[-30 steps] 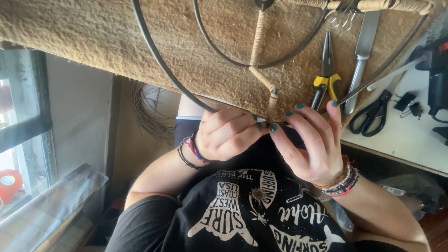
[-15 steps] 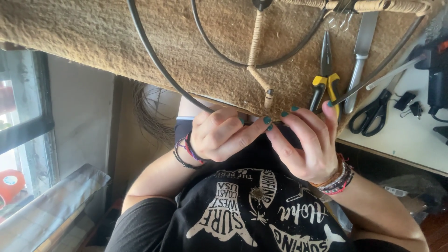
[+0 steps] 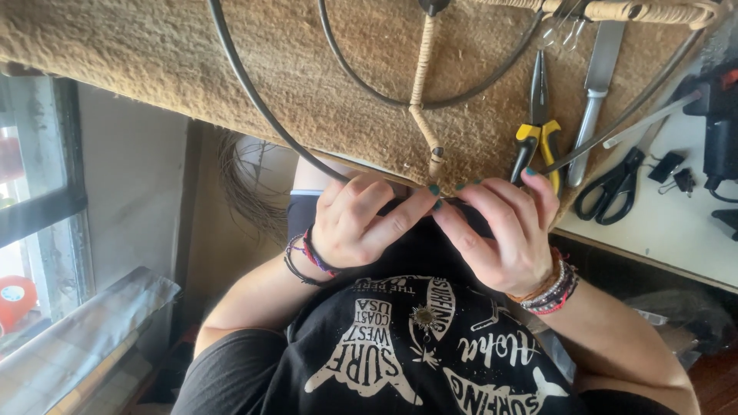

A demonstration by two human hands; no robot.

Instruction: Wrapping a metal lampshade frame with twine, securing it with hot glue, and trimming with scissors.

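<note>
Both hands, left hand (image 3: 357, 227) and right hand (image 3: 503, 234), pinch closed on the thin, stiff, light wire hoop (image 3: 254, 100), likely springy, best held near its wrapped spoke (image 3: 421, 65).

Yellow-handled pliers (image 3: 538, 142), tan mat (image 3: 154, 54)

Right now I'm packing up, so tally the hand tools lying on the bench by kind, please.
Pliers with yellow handles: 1
Black scissors: 1
Knife: 1
Black binder clips: 2
Total: 5
</note>
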